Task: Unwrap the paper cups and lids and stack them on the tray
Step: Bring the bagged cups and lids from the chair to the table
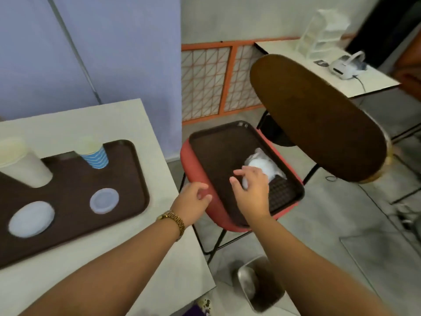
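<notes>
Two bare forearms are seen reaching up from the bottom of the frame. On the left wrist a gold watch (174,221) is worn. The left hand (193,197) is held at centre frame over the near left edge of a red chair seat (198,176), its fingers loosely curled; nothing is seen to be held in it, though whether it touches the seat cannot be told. The right hand (251,190) is lowered over a dark brown tray (218,147) that lies on that seat, fingers bent, with something pale seen beneath them; whether a firm grip is had cannot be told. Just beyond the fingers, toward the tray's right side, a wrapped bundle of white lids (264,165) in clear plastic is seen lying on the tray.

At the left of the frame a second brown tray (68,185) is set on a white table (68,119). On it, a stack of white paper cups (22,165) and a stack of blue-striped cups (95,153) are stood upside down at its far side, and two white lids (32,218) (104,200) are laid flat nearer the camera, well apart.

A brown chair back (319,119) is seen at right of centre, a metal bin (257,283) at the bottom, and a second white table (330,71) at upper right.
</notes>
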`<control>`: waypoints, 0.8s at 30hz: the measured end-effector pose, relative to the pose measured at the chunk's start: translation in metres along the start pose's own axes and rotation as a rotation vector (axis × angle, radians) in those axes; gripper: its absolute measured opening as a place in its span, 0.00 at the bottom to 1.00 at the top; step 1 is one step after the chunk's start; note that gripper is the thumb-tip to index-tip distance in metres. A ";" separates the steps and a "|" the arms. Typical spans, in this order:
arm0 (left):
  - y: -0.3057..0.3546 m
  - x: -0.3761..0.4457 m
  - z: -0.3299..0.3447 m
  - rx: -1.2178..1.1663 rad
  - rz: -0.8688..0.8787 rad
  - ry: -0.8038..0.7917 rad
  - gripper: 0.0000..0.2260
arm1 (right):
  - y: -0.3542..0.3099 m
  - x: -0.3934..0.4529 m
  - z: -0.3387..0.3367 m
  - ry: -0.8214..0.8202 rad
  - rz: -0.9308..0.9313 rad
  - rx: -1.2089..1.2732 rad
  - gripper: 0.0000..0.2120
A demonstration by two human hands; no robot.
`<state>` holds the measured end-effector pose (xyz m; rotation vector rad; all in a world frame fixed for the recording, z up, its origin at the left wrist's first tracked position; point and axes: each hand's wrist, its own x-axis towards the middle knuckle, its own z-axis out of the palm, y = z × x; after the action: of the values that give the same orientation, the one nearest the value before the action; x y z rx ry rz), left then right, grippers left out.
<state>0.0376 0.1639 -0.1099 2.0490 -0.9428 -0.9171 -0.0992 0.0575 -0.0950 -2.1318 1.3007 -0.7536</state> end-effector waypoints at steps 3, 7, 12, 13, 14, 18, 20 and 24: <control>0.034 0.029 0.031 -0.015 0.019 -0.041 0.17 | 0.028 0.023 -0.030 0.208 0.161 -0.006 0.14; 0.061 0.069 0.063 -0.129 -0.078 -0.095 0.24 | 0.058 0.058 -0.051 0.217 0.506 0.123 0.24; 0.083 0.109 0.094 -0.393 -0.390 -0.223 0.36 | 0.084 0.088 -0.039 -0.080 0.856 0.455 0.31; 0.085 0.116 0.098 -0.434 -0.444 -0.251 0.38 | 0.087 0.091 -0.036 -0.144 0.882 0.467 0.30; 0.086 0.120 0.102 -0.457 -0.482 -0.277 0.40 | 0.088 0.093 -0.033 -0.195 0.908 0.482 0.29; 0.079 0.129 0.117 -0.532 -0.525 -0.350 0.37 | 0.093 0.088 -0.023 -0.244 0.992 0.645 0.14; 0.074 0.127 0.122 -0.547 -0.501 -0.327 0.33 | 0.096 0.083 -0.018 -0.238 0.975 0.700 0.09; 0.068 0.118 0.112 -0.614 -0.471 -0.265 0.34 | 0.088 0.079 -0.015 -0.243 0.914 0.755 0.07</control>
<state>-0.0184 0.0008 -0.1487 1.6464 -0.2292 -1.5340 -0.1336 -0.0516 -0.1298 -0.8564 1.3634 -0.4432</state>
